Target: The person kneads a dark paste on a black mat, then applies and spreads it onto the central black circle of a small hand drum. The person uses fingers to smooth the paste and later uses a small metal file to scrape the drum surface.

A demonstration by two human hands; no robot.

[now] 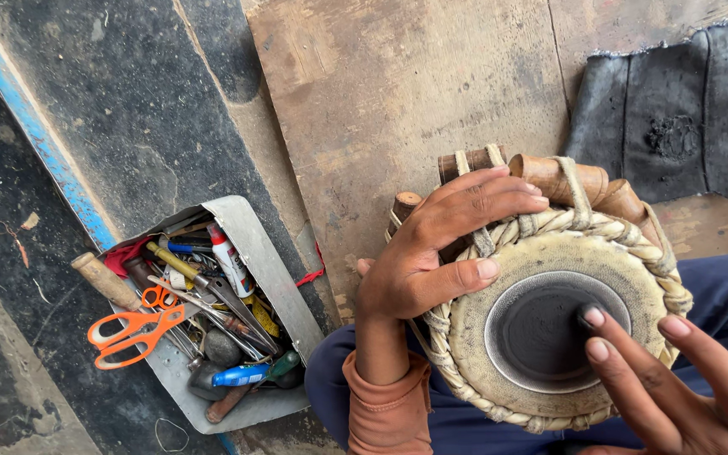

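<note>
Holding: the left hand [431, 261] grips the near-left rim of a small drum [549, 329], fingers curled over the edge and clamped on it, thumb lying on the pale skin.
Touching: the right hand [676, 379] is spread flat with its fingers apart; two fingertips [593, 318] press on the black circle [549, 333] in the middle of the drum skin.
Drum place: it sits on the person's lap, on dark blue cloth [718, 291], at the near right of the scene.
Drum look: a woven rope ring [600, 226] runs round the top, and brown wooden pegs [558, 175] are tucked under the straps on the far side.
Sleeve: an orange cuff [385, 413] covers the left wrist.
Tool tray: a grey metal tray [267, 265] lies on the floor to the left, well apart from the drum.
Inside the tray: orange scissors [132, 333], a white bottle with a red cap [231, 259], and a wooden handle [104, 280] that sticks out.
Floor: a brown board [398, 93] lies far behind the drum, and a blue strip [31, 122] runs along the left.
</note>
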